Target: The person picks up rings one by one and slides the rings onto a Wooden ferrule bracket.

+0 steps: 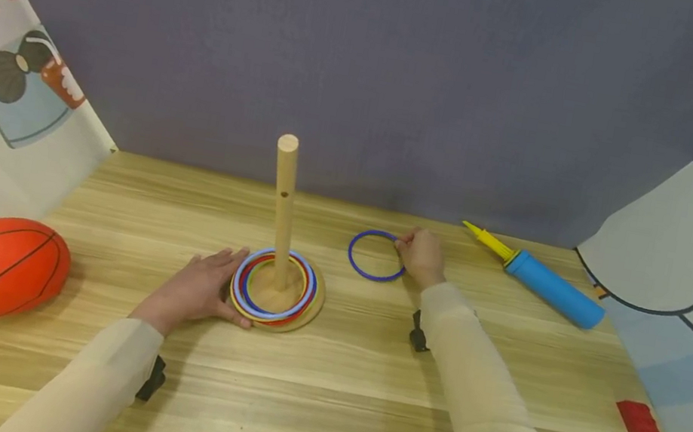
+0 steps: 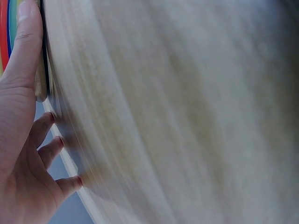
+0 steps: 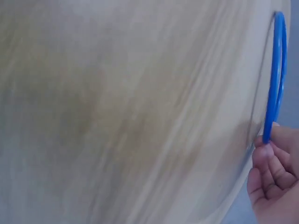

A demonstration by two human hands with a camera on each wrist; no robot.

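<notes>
A wooden peg (image 1: 282, 205) stands upright on a round wooden base (image 1: 316, 309). Several coloured rings (image 1: 241, 271) lie stacked around the foot of the peg. My left hand (image 1: 200, 288) rests against the left side of the stack and base, fingers spread at the back and thumb along the front. In the left wrist view the thumb (image 2: 28, 42) lies straight along the edge, beside the rings. To the right of the peg, my right hand (image 1: 424, 257) pinches a blue ring (image 1: 350, 251) at its right rim. That ring (image 3: 275, 70) shows nearly edge-on, close over the tabletop, in the right wrist view.
An orange-red toy ball (image 1: 1, 265) with black lines sits at the left. A blue hand pump (image 1: 555, 287) with a yellow nozzle lies at the back right. A red patch (image 1: 643, 428) is near the right edge. Behind stands a grey wall (image 1: 370, 75).
</notes>
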